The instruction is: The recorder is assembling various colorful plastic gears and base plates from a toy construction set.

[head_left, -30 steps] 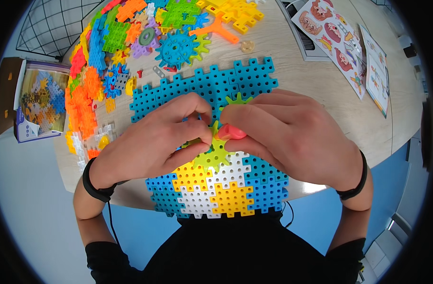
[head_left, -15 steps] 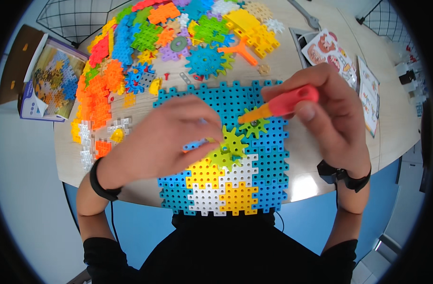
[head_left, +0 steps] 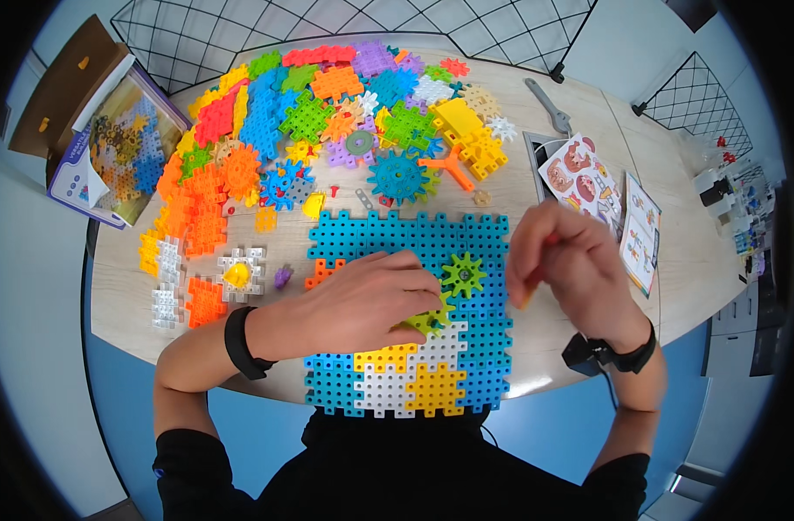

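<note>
A board of interlocking perforated plates (head_left: 406, 227), mostly teal with blue, white, yellow and orange parts, lies before me at the table's near edge. My left hand (head_left: 362, 300) reaches across it, fingers closed at a larger yellow-green gear (head_left: 430, 325) that is partly covered. Just beyond, a small yellow-green gear (head_left: 464, 275) sits on the board with a screw-like piece at its centre. Off the board's right edge, my right hand (head_left: 579, 273) is closed round a toy screwdriver (head_left: 526, 300). Only bits of its red handle and orange shaft show.
Colourful plates and gears (head_left: 310, 117) are heaped at the far left. An open box (head_left: 119, 148) stands beside them. A grey wrench (head_left: 549, 106), picture sheets (head_left: 584, 178) and a booklet (head_left: 640, 230) lie at the right. A wire rack (head_left: 362, 22) lines the back.
The screwdriver has come away from the small gear to the right, its shaft now pointing downward. My left hand covers more of the larger gear. The whole view has shifted.
</note>
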{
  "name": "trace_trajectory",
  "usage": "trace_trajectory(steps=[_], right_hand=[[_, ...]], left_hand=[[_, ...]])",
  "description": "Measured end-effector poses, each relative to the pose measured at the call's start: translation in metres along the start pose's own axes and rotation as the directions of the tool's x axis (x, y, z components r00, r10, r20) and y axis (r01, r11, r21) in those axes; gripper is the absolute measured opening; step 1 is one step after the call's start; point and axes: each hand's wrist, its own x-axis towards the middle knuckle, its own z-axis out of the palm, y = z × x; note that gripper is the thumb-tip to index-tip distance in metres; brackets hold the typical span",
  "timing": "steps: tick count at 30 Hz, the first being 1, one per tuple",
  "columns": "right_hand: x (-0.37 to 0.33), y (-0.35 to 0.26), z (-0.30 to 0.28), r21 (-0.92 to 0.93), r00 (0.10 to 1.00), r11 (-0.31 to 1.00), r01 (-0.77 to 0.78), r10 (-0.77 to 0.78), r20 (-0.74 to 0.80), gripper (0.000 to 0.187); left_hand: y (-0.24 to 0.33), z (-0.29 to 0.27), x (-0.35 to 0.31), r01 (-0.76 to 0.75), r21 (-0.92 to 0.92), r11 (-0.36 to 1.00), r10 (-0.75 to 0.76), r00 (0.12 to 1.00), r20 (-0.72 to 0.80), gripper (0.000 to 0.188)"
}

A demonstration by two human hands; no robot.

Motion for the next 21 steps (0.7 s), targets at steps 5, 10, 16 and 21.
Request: trace_trajectory(steps=[5,10,16,21], right_hand=[[-0.002,0.021,0.041,-0.775,0.968,0.585,0.241,-0.086,0.237,0.018],[-0.006,0.047,0.054,-0.805,0.957,0.532,0.263,-0.039,0.287,0.024],[-0.002,0.049,0.058,-0.854,0.962,0.459,0.246,-0.007,0.273,0.019],[-0.004,0.054,0.059,-0.852,0.978,0.487,0.191,-0.017,0.209,0.02]], left_hand=[[-0.002,0.001,-0.002,-0.001,-0.045,0.999,0.001,1.0,-0.017,0.043],[-0.003,0.008,-0.004,0.011,-0.057,0.998,-0.014,0.999,-0.049,0.043],[-0.008,0.013,-0.006,0.004,-0.072,0.997,-0.009,0.997,-0.079,0.043],[-0.012,0.015,-0.007,-0.011,-0.101,0.995,-0.001,0.993,-0.119,0.041]])
